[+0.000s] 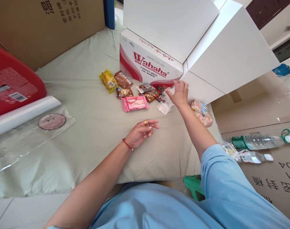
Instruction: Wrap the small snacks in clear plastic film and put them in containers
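My left hand (142,132) hovers low over the cloth-covered table, its fingers loosely stretched and nothing in them. Just beyond it lies a pink Nabati wafer pack (134,103). My right hand (181,93) is by the front of the Wahaha water carton (151,63), thumb and fingers apart. Beside its thumb are clear-wrapped white pieces (164,108); whether the thumb touches the wrapper I cannot tell. Around them lie a yellow snack pack (108,80), a brown snack pack (123,79), a cookie pack (124,92) and several small dark packets (148,97).
Pink-wrapped snacks (202,113) lie right of my right forearm. Large white boxes (232,47) rise behind. At left are a red jug (16,79) and a white roll (25,114). Plastic bottles (264,142) lie on cardboard at right, near a green stool (193,186).
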`<state>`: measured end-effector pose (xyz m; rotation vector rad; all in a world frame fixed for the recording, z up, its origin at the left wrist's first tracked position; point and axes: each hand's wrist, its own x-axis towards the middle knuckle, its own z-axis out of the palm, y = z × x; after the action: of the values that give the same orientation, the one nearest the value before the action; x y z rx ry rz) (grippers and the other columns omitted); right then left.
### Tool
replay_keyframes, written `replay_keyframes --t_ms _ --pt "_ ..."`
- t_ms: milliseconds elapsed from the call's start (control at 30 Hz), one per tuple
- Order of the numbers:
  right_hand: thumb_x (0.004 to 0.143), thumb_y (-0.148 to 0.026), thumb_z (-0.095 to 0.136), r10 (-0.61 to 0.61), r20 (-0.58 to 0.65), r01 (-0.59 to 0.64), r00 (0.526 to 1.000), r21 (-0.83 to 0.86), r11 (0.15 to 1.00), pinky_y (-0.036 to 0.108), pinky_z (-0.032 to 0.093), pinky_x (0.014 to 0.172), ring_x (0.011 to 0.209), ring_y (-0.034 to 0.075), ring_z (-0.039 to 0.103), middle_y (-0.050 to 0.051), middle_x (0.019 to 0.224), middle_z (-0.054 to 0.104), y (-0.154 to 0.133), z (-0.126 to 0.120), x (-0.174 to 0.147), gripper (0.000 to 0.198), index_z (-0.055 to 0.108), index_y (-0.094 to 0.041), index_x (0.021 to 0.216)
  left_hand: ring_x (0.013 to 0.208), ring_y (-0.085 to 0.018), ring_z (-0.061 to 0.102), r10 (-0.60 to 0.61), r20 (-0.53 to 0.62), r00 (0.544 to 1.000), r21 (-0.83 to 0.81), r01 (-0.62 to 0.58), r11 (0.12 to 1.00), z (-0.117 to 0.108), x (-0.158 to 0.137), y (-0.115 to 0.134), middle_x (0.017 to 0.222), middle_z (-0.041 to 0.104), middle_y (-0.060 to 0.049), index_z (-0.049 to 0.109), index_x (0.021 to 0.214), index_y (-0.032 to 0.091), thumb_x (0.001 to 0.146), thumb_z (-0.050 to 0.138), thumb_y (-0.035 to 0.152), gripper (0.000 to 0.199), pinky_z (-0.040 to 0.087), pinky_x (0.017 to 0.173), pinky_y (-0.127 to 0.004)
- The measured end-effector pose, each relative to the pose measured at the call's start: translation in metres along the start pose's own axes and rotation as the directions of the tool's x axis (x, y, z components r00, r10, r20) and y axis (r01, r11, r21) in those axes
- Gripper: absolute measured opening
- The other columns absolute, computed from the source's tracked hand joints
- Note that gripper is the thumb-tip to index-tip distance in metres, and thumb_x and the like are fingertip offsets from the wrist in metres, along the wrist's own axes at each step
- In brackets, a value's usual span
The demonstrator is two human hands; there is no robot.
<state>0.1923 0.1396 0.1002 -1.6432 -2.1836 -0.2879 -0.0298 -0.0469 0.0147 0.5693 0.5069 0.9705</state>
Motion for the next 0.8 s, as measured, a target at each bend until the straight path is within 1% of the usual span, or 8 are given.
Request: replay_keyframes --t_ms 100,233,300,367,500,633,700,800 --pt "0.098 -0.032 0.059 -0.022 0.036 0.021 0.999 0.028 0.999 0.059 0.033 0.117 0.141 0.039 0.037 0.018 0.138 0.058 -0.009 0.000 0.007 0.021 0.073 -0.018 0.105 0.064 -0.009 0.051 0.014 -0.009 1.000 -0.012 -0.014 1.000 0.001 -0.001 0.001 0.103 0.076 -0.010 0.080 0.110 0.019 0.070 0.083 0.029 0.041 0.026 0.049 -0.024" --pt "0.105 -0.042 0.048 0.035 -0.211 0.014 0.977 0.227 0.974 0.057 0.043 0.109 0.138 0.036 0.044 0.016 0.130 0.059 -0.024 -0.035 -0.007 0.031 0.070 -0.021 0.104 0.068 -0.010 0.053 0.027 0.016 0.999 -0.068 -0.026 0.997 0.003 -0.002 0.002 0.103 0.074 -0.009 0.079 0.109 0.018 0.070 0.084 0.029 0.041 0.032 0.055 -0.024" --pt "0.106 -0.052 0.042 0.119 -0.271 0.007 0.955 0.422 0.906 0.049 0.052 0.098 0.124 0.031 0.057 0.012 0.114 0.061 -0.034 -0.058 -0.023 0.038 0.067 -0.022 0.107 0.070 -0.010 0.053 0.040 0.021 0.999 -0.089 -0.038 0.995 0.003 -0.001 0.002 0.102 0.073 -0.009 0.078 0.109 0.017 0.072 0.084 0.031 0.040 0.035 0.057 -0.023" --pt "0.105 -0.058 0.043 0.220 -0.260 -0.010 0.940 0.624 0.781 0.040 0.056 0.084 0.104 0.025 0.066 0.007 0.098 0.061 -0.042 -0.073 -0.040 0.040 0.063 -0.024 0.106 0.071 -0.011 0.055 0.052 0.012 0.999 -0.108 -0.051 0.993 0.004 0.001 0.001 0.103 0.073 -0.010 0.077 0.109 0.016 0.078 0.082 0.037 0.038 0.036 0.057 -0.023" --pt "0.096 -0.056 0.061 0.391 -0.109 -0.093 0.914 0.882 0.463 0.030 0.054 0.069 0.080 0.017 0.065 0.000 0.083 0.058 -0.052 -0.066 -0.074 0.031 0.057 -0.026 0.093 0.086 -0.016 0.064 0.069 -0.026 0.997 -0.169 -0.072 0.983 0.004 0.004 -0.002 0.116 0.071 -0.010 0.071 0.117 0.020 0.087 0.073 0.057 0.048 0.049 0.064 -0.024" --pt "0.083 -0.052 0.073 0.473 0.224 -0.311 0.852 0.944 0.113 0.031 0.054 0.065 0.070 0.016 0.062 -0.001 0.077 0.062 -0.067 -0.030 -0.111 0.033 0.054 -0.025 0.084 0.117 -0.023 0.063 0.143 -0.099 0.985 -0.200 -0.160 0.966 0.004 0.004 -0.004 0.133 0.064 -0.009 0.065 0.128 0.027 0.082 0.073 0.071 0.064 0.058 0.086 -0.035" --pt "0.077 -0.052 0.077 0.481 0.359 -0.417 0.800 0.909 0.014 0.030 0.053 0.061 0.065 0.016 0.060 -0.002 0.073 0.062 -0.079 -0.016 -0.132 0.035 0.055 -0.025 0.081 0.119 -0.024 0.063 0.161 -0.091 0.983 -0.195 -0.176 0.965 0.005 0.003 -0.005 0.133 0.065 -0.009 0.065 0.129 0.027 0.079 0.075 0.073 0.069 0.057 0.091 -0.037" --pt "0.073 -0.051 0.081 0.487 0.435 -0.485 0.758 0.874 -0.026 0.026 0.046 0.054 0.057 0.013 0.051 -0.005 0.067 0.057 -0.093 -0.008 -0.160 0.036 0.057 -0.024 0.080 0.102 -0.022 0.068 0.098 -0.017 0.995 -0.101 -0.099 0.990 0.005 0.000 -0.007 0.112 0.072 -0.009 0.072 0.113 0.019 0.072 0.089 0.058 0.059 0.054 0.089 -0.034"
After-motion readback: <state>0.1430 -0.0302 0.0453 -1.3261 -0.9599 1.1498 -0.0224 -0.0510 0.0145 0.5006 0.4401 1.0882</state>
